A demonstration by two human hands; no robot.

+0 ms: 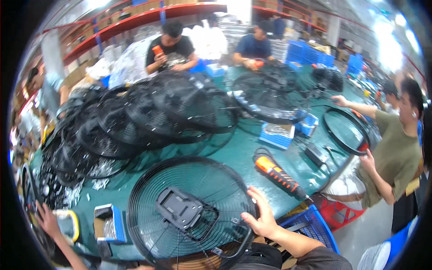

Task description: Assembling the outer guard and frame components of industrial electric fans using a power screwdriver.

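A large round black wire fan guard (198, 173) stands tilted in front of me at the table's near edge. A black bracket (180, 209) sits at its centre, and a curved black tube runs along its lower right. My right hand (262, 215) is closed around the guard's right rim, fingers outside and thumb inside. Of my left hand (144, 267) only a sliver of skin shows at the lower edge, below the guard; its fingers are hidden. An orange and black cordless screwdriver (276, 174) lies right of the guard. Left of it stands a small blue and white box (119, 222) of metal parts.
Stacked fan guards (148, 112) fill the left of the green table (234, 157). Beyond are a blue parts box (276, 135) and a black adapter (316, 155). A co-worker at right holds a black ring (330, 130). Another person's hand (47, 220) reaches in at left.
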